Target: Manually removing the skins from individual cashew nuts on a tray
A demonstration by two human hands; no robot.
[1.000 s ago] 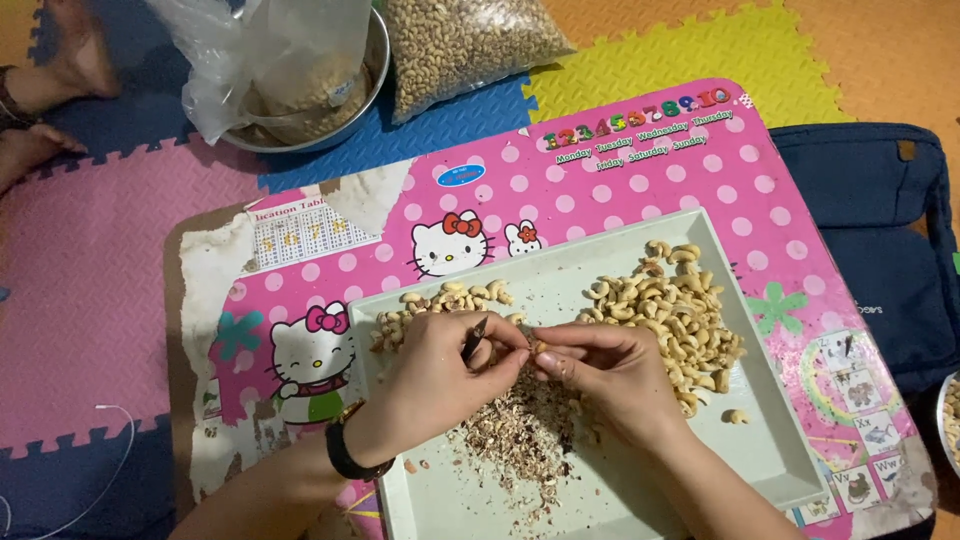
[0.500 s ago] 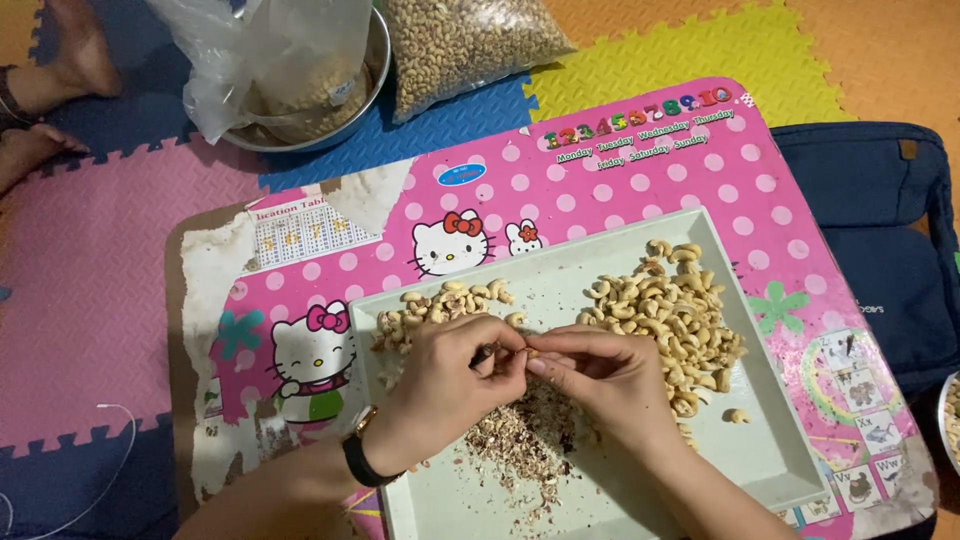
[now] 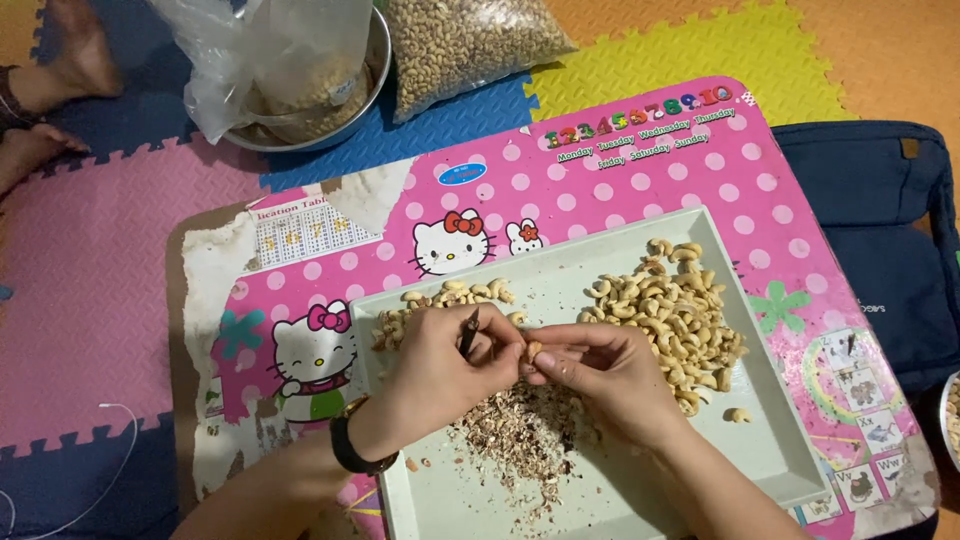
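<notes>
1 pink tabletop point(image 3: 640, 180); 1 pale tray point(image 3: 790, 450), bare at its right and near edges. 2 cashew piles, 1 husk heap point(image 3: 520, 430). Your left hand point(image 3: 440, 365) grip pinches a small blade point(image 3: 467, 333); right hand point(image 3: 600, 370) pinches 1 cashew point(image 3: 534, 350) above the husks.

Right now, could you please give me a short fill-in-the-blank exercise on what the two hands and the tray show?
1. The left hand holds a small dark ____.
2. The right hand pinches a single ____ at its fingertips.
3. The larger cashew pile lies on the ____ side of the tray.
4. Brown skin scraps lie heaped ____ the hands.

Missing words: tool; cashew; right; below
</notes>
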